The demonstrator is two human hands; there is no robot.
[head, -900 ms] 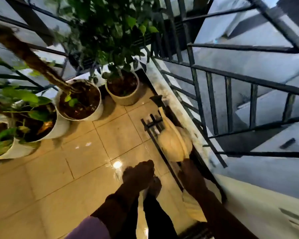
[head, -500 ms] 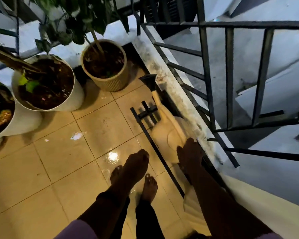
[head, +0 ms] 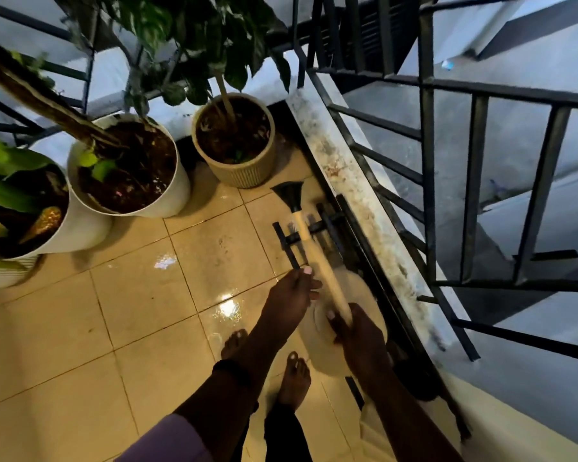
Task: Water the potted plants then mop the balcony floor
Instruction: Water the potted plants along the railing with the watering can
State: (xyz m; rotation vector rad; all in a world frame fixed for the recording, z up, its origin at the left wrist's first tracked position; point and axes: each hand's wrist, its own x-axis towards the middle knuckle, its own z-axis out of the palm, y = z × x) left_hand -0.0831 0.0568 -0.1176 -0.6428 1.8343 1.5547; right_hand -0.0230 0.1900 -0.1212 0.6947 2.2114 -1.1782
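Observation:
A cream watering can [head: 356, 295] with a long spout [head: 317, 255] and a black rose head [head: 289, 195] sits low beside the balcony ledge, its spout pointing toward the pots. My right hand [head: 359, 331] grips it at the base of the spout. My left hand [head: 291, 295] reaches in from the left, and its fingertips rest against the spout without wrapping it. Three potted plants stand at the far left: a ribbed beige pot [head: 247, 171], a white pot [head: 167, 201] and another white pot [head: 77, 231]. The soil in them is dark.
Wet, shiny beige floor tiles [head: 131, 311] reflect light. A black metal frame [head: 286, 238] lies on the floor under the spout. A stained marble ledge [head: 347, 175] with a dark railing [head: 427, 161] runs along the right. My bare feet [head: 294, 378] stand below the can.
My right hand has closed on the watering can, and my left hand has moved forward to the spout. The view has shifted, so the pots appear nearer.

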